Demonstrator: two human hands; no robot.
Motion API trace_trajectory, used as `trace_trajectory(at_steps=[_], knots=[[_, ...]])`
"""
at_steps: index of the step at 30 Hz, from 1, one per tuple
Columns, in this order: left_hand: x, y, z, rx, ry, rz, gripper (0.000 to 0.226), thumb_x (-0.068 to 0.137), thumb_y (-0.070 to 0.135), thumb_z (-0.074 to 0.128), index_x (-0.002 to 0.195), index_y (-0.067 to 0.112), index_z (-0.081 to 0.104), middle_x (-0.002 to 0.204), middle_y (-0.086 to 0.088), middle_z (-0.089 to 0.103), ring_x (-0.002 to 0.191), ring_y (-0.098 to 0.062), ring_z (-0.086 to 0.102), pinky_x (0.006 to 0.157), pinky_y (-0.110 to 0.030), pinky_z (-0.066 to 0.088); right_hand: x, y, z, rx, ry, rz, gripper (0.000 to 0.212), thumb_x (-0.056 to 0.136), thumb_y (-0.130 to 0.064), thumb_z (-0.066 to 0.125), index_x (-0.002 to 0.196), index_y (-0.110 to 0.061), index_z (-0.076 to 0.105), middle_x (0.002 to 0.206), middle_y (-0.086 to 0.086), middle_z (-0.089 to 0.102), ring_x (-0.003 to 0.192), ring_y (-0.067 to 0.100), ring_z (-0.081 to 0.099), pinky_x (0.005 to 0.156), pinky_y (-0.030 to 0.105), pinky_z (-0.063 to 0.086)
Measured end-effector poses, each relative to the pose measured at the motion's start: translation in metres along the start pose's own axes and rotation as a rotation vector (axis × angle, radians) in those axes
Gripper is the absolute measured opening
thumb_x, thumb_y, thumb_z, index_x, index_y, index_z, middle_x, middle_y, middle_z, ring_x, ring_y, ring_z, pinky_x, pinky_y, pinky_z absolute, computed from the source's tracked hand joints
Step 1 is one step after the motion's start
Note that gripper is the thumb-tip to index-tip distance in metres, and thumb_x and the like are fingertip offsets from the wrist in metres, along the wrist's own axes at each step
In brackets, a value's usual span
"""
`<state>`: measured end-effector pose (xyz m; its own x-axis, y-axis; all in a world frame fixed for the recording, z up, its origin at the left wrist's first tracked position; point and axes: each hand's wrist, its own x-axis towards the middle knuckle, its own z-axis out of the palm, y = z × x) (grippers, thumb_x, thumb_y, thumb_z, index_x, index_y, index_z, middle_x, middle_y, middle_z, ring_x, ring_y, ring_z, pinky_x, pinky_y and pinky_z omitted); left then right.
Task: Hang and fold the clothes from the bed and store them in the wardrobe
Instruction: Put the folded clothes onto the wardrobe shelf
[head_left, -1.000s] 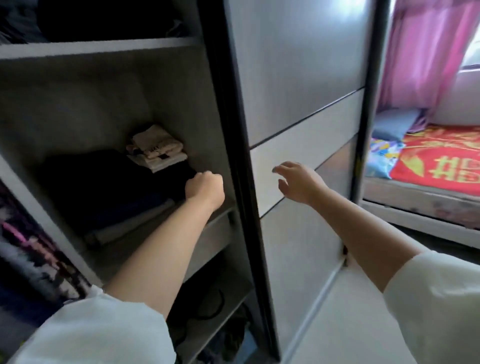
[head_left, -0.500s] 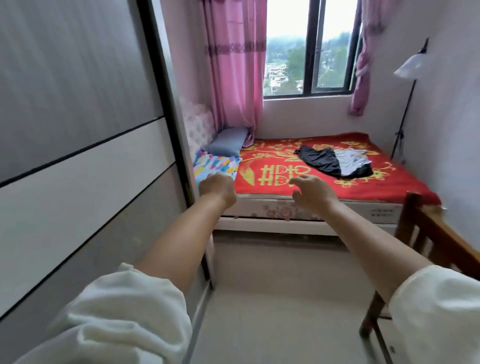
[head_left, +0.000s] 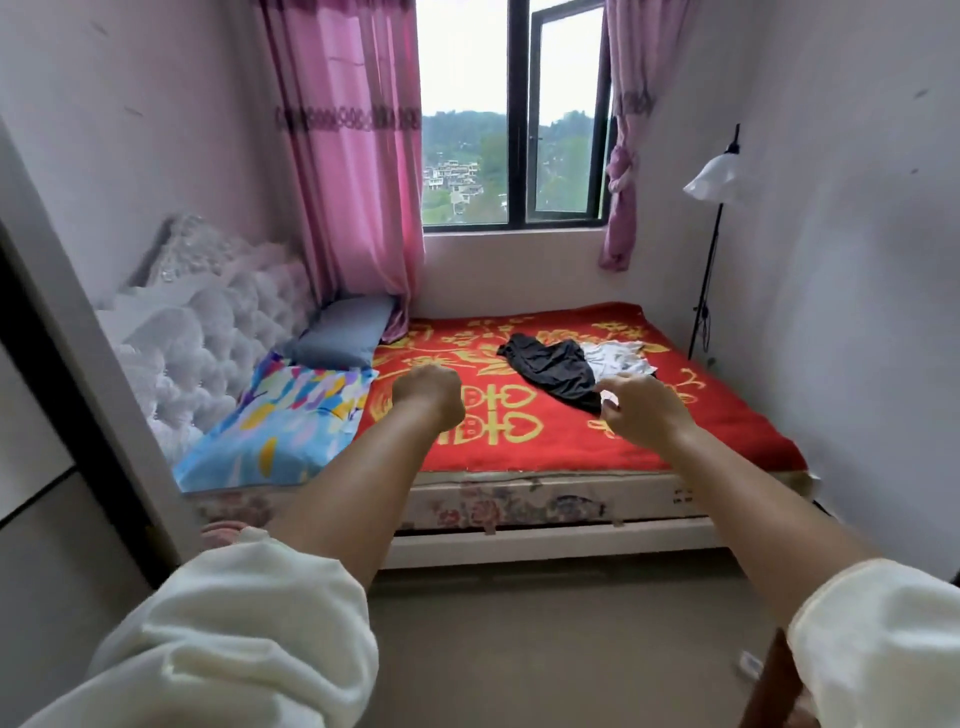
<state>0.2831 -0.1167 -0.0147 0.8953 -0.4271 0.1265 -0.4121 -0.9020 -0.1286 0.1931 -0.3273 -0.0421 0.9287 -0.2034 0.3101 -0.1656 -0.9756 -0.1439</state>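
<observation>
At the far left edge stands the wardrobe (head_left: 62, 395), seen only as a pale panel with a dark frame strip. Just right of it, a white tufted headboard (head_left: 208, 332) runs along the pink-tinted wall. A colourful patterned pillow (head_left: 280, 421) lies at the near left corner of the bed (head_left: 545, 499), with a grey-blue pillow (head_left: 345, 332) behind it. Pink curtains (head_left: 353, 171) hang beside a dark-framed window (head_left: 514, 114) showing hills and buildings.

Two bare forearms in pushed-up cream sleeves (head_left: 234, 634) reach forward from the bottom of the view. The left hand (head_left: 428, 397) is clenched into a fist and holds nothing, raised in front of the red and gold blanket (head_left: 467, 431). The right hand (head_left: 641, 410) is stretched toward the bed with fingers loosely curled — it grasps nothing.

The clothes lie on the blanket toward the far right part of the bed: a crumpled black garment (head_left: 556, 369) with a white garment (head_left: 618, 356) touching its right side. In the view, the right hand's fingertips overlap the black garment's near corner — whether they touch it cannot be told.

Further right, a floor lamp (head_left: 714, 179) with a white shade stands against the wall.
</observation>
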Motion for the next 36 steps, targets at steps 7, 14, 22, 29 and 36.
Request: trace_trajectory(at_steps=[7, 14, 22, 29, 36], knots=[[0.195, 0.005, 0.007, 0.04, 0.04, 0.088, 0.032, 0.093, 0.019, 0.043, 0.12, 0.007, 0.055, 0.126, -0.012, 0.05, 0.119, -0.027, 0.046, 0.087, -0.036, 0.044, 0.165, 0.054, 0.027, -0.017, 0.079, 0.096, 0.034, 0.088, -0.009, 0.047, 0.119, -0.006, 0.058, 0.124, 0.013, 0.059, 0.116, 0.025, 0.053, 0.096, 0.033, 0.043], [0.377, 0.062, 0.052, 0.035, 0.012, 0.192, 0.022, 0.092, 0.018, 0.045, 0.106, 0.008, 0.06, 0.115, -0.008, 0.054, 0.109, -0.025, 0.051, 0.07, -0.031, 0.042, 0.298, 0.146, 0.075, 0.013, 0.047, 0.198, 0.039, 0.088, -0.006, 0.044, 0.126, -0.01, 0.056, 0.13, 0.009, 0.055, 0.121, 0.021, 0.049, 0.092, 0.025, 0.038], [0.564, 0.122, 0.107, -0.017, -0.045, 0.194, 0.019, 0.095, 0.02, 0.042, 0.09, 0.009, 0.057, 0.103, -0.007, 0.052, 0.098, -0.025, 0.053, 0.063, -0.03, 0.04, 0.451, 0.263, 0.156, 0.046, -0.119, 0.279, 0.036, 0.091, -0.01, 0.043, 0.126, -0.01, 0.055, 0.133, 0.011, 0.051, 0.122, 0.024, 0.046, 0.093, 0.029, 0.038], [0.698, 0.141, 0.189, -0.011, -0.237, 0.16, 0.021, 0.096, 0.021, 0.04, 0.097, 0.009, 0.058, 0.106, -0.006, 0.051, 0.098, -0.024, 0.053, 0.067, -0.031, 0.044, 0.569, 0.327, 0.258, 0.115, -0.319, 0.316, 0.036, 0.092, -0.01, 0.04, 0.125, -0.008, 0.055, 0.124, 0.01, 0.058, 0.111, 0.026, 0.055, 0.089, 0.037, 0.048], [0.82, 0.146, 0.292, -0.057, -0.4, 0.16, 0.016, 0.094, 0.018, 0.04, 0.086, 0.011, 0.052, 0.106, -0.008, 0.056, 0.096, -0.027, 0.055, 0.066, -0.033, 0.044, 0.659, 0.366, 0.372, 0.106, -0.483, 0.354, 0.033, 0.091, -0.01, 0.04, 0.118, -0.01, 0.059, 0.118, 0.01, 0.06, 0.105, 0.027, 0.056, 0.082, 0.033, 0.046]])
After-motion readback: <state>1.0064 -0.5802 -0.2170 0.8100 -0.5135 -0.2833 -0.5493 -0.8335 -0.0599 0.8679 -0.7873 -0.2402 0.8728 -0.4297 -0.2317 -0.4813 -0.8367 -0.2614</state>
